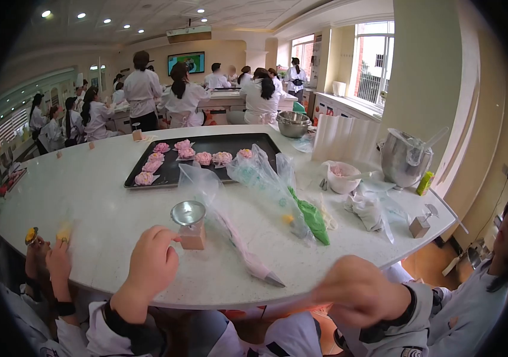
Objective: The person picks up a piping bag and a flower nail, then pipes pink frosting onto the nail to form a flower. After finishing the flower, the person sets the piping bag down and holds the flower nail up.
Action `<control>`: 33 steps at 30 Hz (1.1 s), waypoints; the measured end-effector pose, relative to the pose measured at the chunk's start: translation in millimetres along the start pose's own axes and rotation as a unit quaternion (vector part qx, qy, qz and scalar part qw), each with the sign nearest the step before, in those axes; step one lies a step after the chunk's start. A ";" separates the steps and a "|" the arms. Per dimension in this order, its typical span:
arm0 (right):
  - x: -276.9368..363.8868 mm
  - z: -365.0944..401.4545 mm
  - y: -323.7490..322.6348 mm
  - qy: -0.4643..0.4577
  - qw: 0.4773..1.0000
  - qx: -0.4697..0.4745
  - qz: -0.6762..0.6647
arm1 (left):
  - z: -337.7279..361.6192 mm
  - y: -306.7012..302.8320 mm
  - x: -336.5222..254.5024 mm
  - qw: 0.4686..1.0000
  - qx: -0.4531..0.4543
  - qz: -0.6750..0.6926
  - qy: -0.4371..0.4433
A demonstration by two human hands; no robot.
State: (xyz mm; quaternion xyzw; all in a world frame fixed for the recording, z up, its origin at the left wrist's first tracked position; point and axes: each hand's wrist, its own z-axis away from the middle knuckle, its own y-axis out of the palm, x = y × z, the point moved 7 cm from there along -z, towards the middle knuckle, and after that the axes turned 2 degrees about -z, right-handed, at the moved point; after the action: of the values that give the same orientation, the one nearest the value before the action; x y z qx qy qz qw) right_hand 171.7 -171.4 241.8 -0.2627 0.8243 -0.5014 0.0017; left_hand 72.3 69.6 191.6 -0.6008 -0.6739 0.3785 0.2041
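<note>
My left hand is bent closed, its fingertips at the left side of a small wooden flower nail stand. A round metal flower nail sits on that block, its plate bare. My right hand is a blurred fist over the table's front edge; whatever it may hold is hidden. Between my hands lies a piping bag of pale pink cream, its metal tip toward me. Farther right are a piping bag with green cream and a clear one with a little yellow near its end.
A black baking tray bears several pink piped flowers. On the right stand a white bowl, a steel mixing bowl, a crumpled cloth and another nail stand. A co-worker's hands are at left; another person sits at right.
</note>
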 end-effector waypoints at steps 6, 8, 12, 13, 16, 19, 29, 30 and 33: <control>-127.3 -15.7 102.5 0.262 0.938 0.214 0.081 | -11.5 81.4 64.8 0.935 0.180 0.218 -0.212; -142.1 -25.3 121.0 0.318 0.905 0.259 0.110 | -27.1 99.4 62.7 0.922 0.194 0.270 -0.198; -159.6 -35.9 133.7 0.403 0.862 0.294 0.089 | -43.9 140.5 81.0 0.918 0.164 0.269 -0.242; -164.6 -33.2 138.0 0.431 0.837 0.332 0.061 | -47.7 147.0 82.4 0.932 0.173 0.207 -0.244; -185.2 -17.9 133.1 0.472 0.819 0.319 -0.070 | -59.0 167.2 73.0 0.903 0.198 0.309 -0.221; -184.7 8.7 111.3 0.551 0.754 0.085 -0.347 | -75.5 180.2 59.7 0.958 0.172 0.217 -0.075; -137.7 -54.7 3.1 0.040 0.712 -0.274 -0.645 | -66.1 115.6 7.8 0.941 0.043 0.336 -0.004; -137.5 -66.0 -3.0 0.007 0.681 -0.318 -0.660 | -65.7 118.1 9.2 0.941 0.044 0.335 -0.006; -137.7 -91.8 -13.8 0.003 0.653 -0.370 -0.661 | -65.6 135.6 15.3 0.947 0.091 0.307 -0.005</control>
State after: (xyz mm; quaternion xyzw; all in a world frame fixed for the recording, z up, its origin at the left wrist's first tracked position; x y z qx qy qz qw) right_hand 271.9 -40.7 262.9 -0.7158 0.5500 -0.0246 -0.4296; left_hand 206.1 100.5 127.8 -0.7558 -0.4205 0.4853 0.1280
